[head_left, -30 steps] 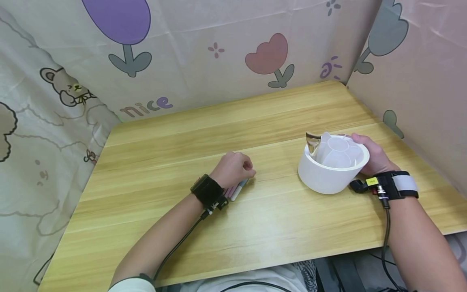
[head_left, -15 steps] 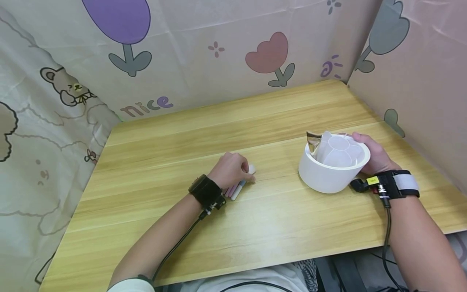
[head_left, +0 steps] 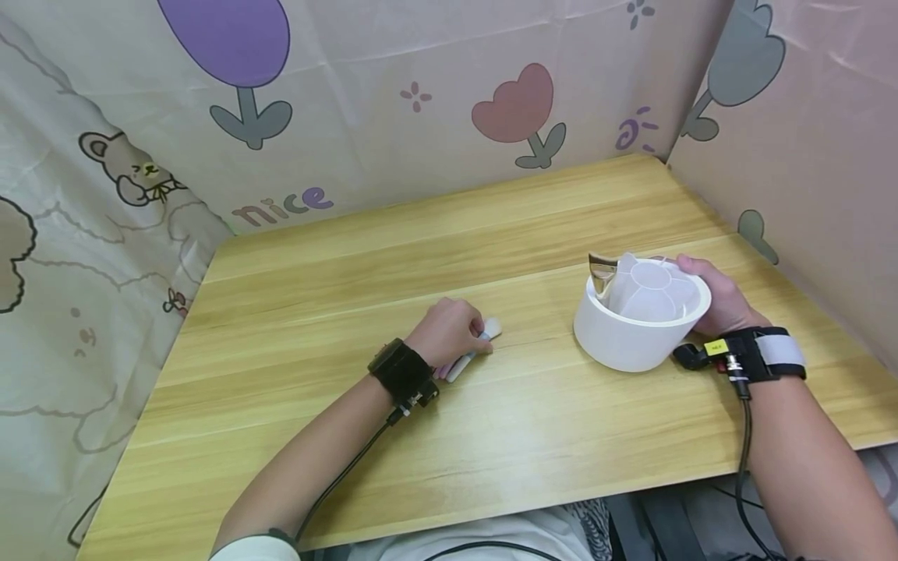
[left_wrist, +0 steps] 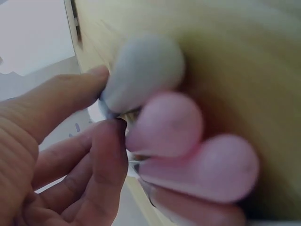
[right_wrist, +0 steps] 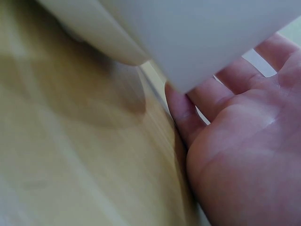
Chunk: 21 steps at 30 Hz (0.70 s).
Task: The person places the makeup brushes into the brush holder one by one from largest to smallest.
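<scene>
In the left wrist view, several slim sticks with rounded ends lie side by side on the wooden table; their exact kind is unclear. One is whitish [left_wrist: 153, 66], and beside it are pink ones [left_wrist: 218, 169]. My left hand [head_left: 449, 331] pinches the whitish stick between thumb and fingertips, its white far end [head_left: 493, 327] showing past the fingers. On the right, my right hand [head_left: 722, 300] grips a round white pot [head_left: 631, 343] from its right side, thumb at the rim. Inside the pot stand a translucent plastic piece [head_left: 648, 290] and a shiny gold piece [head_left: 603, 273].
The wooden table [head_left: 337, 280] meets a printed cloth backdrop [head_left: 379, 156] at the back and sides. Each wrist wears a black camera strap [head_left: 401, 370] with a cable running down the forearm. The table's front edge is close to the person's lap.
The whitish stick's far end, hidden at first, now shows beyond my left fingers, a little to the right. The right hand and white pot stay almost still.
</scene>
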Available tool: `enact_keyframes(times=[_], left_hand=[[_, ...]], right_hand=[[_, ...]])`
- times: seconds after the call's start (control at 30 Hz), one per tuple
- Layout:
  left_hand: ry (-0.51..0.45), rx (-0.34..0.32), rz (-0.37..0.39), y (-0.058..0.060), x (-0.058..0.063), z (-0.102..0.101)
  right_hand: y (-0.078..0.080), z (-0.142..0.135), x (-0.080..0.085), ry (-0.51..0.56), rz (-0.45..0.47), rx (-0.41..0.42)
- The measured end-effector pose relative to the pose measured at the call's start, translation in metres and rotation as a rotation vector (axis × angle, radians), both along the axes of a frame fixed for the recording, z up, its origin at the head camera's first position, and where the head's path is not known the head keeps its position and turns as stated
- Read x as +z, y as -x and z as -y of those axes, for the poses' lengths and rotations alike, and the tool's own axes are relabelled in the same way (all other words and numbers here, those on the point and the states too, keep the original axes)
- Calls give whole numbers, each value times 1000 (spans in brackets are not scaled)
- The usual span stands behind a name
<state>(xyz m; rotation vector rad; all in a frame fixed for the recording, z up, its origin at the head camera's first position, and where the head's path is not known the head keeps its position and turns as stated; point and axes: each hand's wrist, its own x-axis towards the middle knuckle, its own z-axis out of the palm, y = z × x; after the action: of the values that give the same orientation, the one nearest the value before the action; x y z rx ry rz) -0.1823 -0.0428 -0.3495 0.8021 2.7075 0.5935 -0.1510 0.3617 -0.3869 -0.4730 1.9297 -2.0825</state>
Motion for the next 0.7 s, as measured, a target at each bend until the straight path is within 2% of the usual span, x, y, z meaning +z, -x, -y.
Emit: enact_keyframes(times=[0.4,0.7], left_hand=[[-3,-35,8,-3,6,-3],[-10,-54,42,-4,8,-3]], right_hand=[[1,2,2,-47,6,-45],[3,1,1,-28,30,-15]])
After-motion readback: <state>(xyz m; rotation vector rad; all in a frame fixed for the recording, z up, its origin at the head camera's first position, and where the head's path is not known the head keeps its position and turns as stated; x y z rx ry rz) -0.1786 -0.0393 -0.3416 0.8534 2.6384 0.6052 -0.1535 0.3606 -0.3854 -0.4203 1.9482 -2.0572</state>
